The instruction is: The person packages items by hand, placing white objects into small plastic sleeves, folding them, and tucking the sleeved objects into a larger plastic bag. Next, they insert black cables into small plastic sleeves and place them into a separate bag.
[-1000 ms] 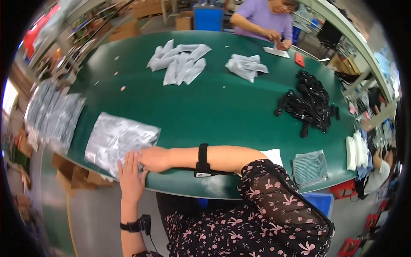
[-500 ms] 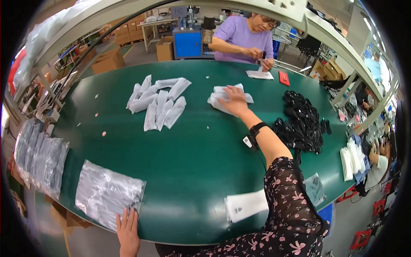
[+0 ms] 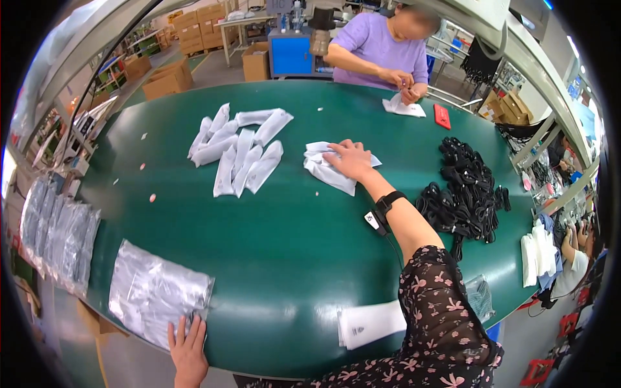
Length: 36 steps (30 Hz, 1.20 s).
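My right hand (image 3: 352,160) reaches across the green table (image 3: 272,246) and lies flat, fingers spread, on a small pile of white pouches (image 3: 323,171). A black band with a small device (image 3: 381,210) sits on that wrist. My left hand (image 3: 189,349) rests at the near edge, its fingers flat on the corner of a stack of clear plastic bags (image 3: 152,291). Neither hand lifts anything.
Several white pouches (image 3: 239,149) lie spread at the far left. A heap of black cables (image 3: 462,194) is on the right. A person in a purple top (image 3: 381,48) works at the far side. A white sheet (image 3: 372,323) lies near me; more clear bags (image 3: 58,233) sit left.
A second ago my right hand lay beside the left on the clear bags. It has since reached far across to the white pouches and stays there. The left hand kept its place.
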{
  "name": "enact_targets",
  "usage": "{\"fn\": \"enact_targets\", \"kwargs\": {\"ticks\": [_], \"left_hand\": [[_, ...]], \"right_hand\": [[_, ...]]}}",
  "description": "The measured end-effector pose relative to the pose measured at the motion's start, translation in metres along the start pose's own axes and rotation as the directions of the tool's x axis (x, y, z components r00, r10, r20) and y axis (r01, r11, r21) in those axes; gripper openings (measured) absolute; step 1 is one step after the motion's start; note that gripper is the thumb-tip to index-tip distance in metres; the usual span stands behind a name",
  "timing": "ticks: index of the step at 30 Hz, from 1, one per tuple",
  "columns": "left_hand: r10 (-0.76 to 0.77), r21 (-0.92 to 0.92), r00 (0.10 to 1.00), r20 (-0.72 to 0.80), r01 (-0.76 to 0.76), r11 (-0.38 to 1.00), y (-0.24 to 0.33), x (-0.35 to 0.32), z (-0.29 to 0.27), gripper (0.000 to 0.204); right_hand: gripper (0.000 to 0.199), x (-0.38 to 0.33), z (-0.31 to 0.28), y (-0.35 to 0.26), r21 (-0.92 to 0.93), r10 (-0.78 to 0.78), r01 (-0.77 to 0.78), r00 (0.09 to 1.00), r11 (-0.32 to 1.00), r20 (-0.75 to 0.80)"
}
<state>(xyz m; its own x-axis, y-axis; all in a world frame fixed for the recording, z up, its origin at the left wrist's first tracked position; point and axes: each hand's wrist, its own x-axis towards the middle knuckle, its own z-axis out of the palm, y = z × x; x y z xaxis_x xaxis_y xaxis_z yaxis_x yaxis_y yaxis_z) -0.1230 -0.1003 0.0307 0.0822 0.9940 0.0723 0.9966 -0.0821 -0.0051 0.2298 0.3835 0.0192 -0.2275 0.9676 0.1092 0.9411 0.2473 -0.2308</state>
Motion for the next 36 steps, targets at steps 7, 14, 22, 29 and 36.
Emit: {"fn": "enact_targets", "kwargs": {"ticks": [7, 14, 22, 29, 36], "left_hand": [[0.145, -0.210, 0.988, -0.049, -0.152, 0.966, 0.050, 0.024, -0.011, 0.040], [0.151, -0.371, 0.963, -0.224, -0.227, 0.900, 0.083, 0.030, -0.010, 0.035], [0.143, -0.496, 0.926, -0.349, -0.313, 0.810, 0.103, 0.036, -0.017, 0.029], [0.127, -0.587, 0.906, -0.404, -0.363, 0.724, 0.120, 0.051, -0.013, 0.024], [0.123, -0.544, 0.905, -0.408, -0.349, 0.763, 0.116, 0.053, -0.008, 0.022]], "right_hand": [[0.056, -0.109, 0.013, -0.077, 0.040, -0.303, 0.302, 0.953, 0.952, 0.018], [0.045, -0.179, -0.003, -0.118, -0.024, -0.764, 0.776, 0.613, 0.630, -0.202], [0.012, -0.165, 0.011, -0.127, 0.377, -0.623, 0.748, 0.664, 0.547, -0.413], [0.012, -0.194, -0.010, -0.155, 0.443, -0.811, 0.819, 0.513, 0.365, -0.281], [0.024, -0.213, -0.021, -0.149, 0.596, -0.840, 0.752, 0.493, 0.280, -0.227]]}}
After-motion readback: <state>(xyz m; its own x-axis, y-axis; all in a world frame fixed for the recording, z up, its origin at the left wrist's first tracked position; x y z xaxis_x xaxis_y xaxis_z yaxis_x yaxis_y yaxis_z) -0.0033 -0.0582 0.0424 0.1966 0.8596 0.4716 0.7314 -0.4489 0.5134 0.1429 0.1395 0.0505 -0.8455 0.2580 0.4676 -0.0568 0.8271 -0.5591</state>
